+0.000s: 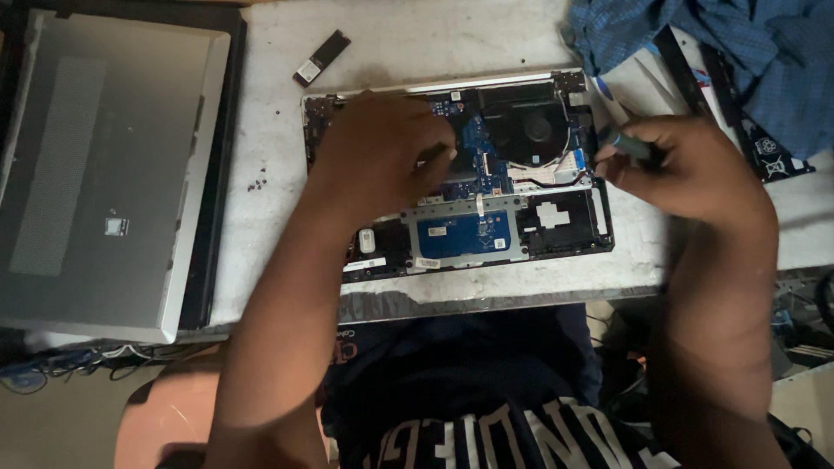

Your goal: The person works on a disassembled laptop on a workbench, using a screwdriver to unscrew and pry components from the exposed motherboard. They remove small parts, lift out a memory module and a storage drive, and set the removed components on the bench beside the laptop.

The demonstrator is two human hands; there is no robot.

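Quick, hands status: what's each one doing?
Left hand: empty, fingertips on the open laptop.
Right hand: closed on a screwdriver.

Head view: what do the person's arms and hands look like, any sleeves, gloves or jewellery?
Both forearms are bare up to the bottom edge of the picture, with no sleeves showing. The left hand and the right hand wear no gloves, and no rings, watch or bracelet show. The fingers are bare too. The picture is dim, so finer marks cannot be told.
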